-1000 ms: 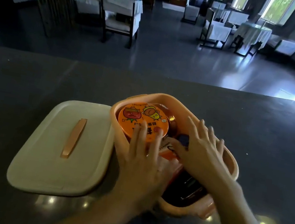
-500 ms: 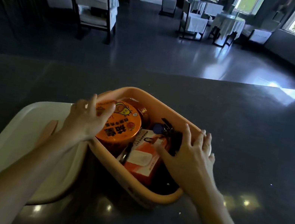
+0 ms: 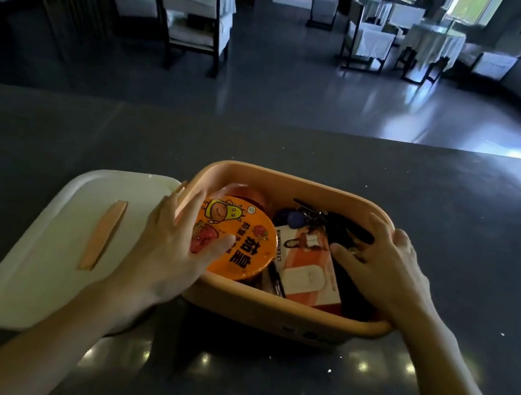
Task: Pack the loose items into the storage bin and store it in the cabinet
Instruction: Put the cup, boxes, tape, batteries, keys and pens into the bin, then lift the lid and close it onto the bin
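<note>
The peach storage bin (image 3: 289, 183) stands open on the dark counter (image 3: 455, 231). Inside lie an orange noodle cup (image 3: 243, 246), a white and orange box (image 3: 308, 275), keys with a blue tag (image 3: 297, 219) and dark items. Its white lid (image 3: 51, 247), with an orange handle, lies flat to the left of the bin. My left hand (image 3: 170, 244) lies against the bin's left rim with straight fingers, its thumb on the cup. My right hand (image 3: 386, 265) grips the right rim, with fingers over the edge and the thumb inside.
Past the counter's far edge (image 3: 265, 125) is a dim dining room with white-covered chairs (image 3: 196, 22) and tables (image 3: 432, 43) on a glossy floor. No cabinet is in view.
My left hand came off the cup's top and went to the bin's left rim. My right hand slid from among the items to the right rim. The bin has turned a little.
</note>
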